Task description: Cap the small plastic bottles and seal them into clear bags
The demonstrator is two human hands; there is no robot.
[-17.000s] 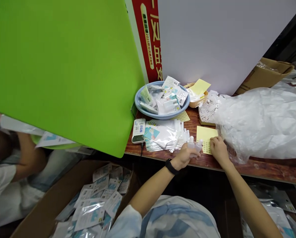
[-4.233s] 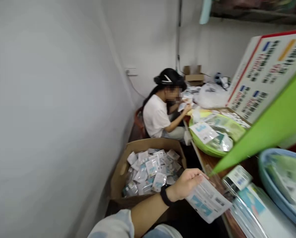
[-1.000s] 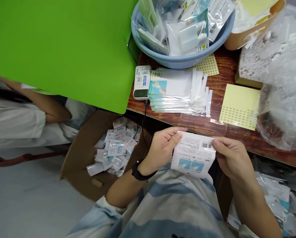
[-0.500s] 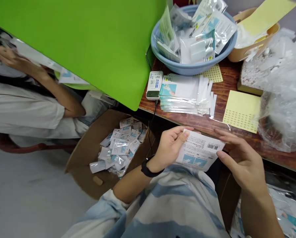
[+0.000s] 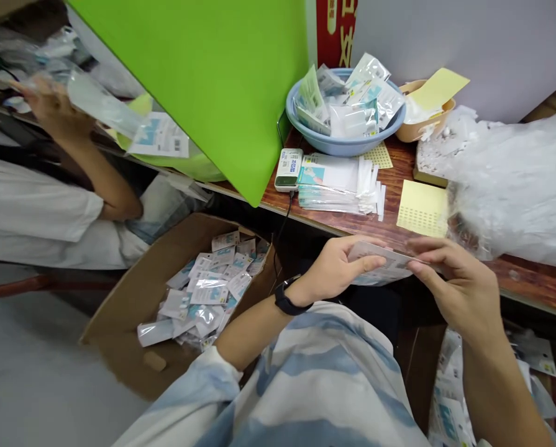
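Reddish-brown wooden surface (image 5: 402, 165) bearing a round blue plastic basin (image 5: 327, 146), left hand (image 5: 334, 268) and right hand (image 5: 464, 288) pinching opposite ends of a flat white printed packet (image 5: 392, 268), near the surface's front edge.

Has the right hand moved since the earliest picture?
Yes: judged against the table, the right hand has moved toward the striped shirt, from the yellow sheet to the packet.

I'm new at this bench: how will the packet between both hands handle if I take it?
The packet is probably light for its size, since it looks thin. It may bend yet hold its shape, as its edge looks nearly straight between the left hand and right hand. It could be slippery: similar packets in the carton look shiny.
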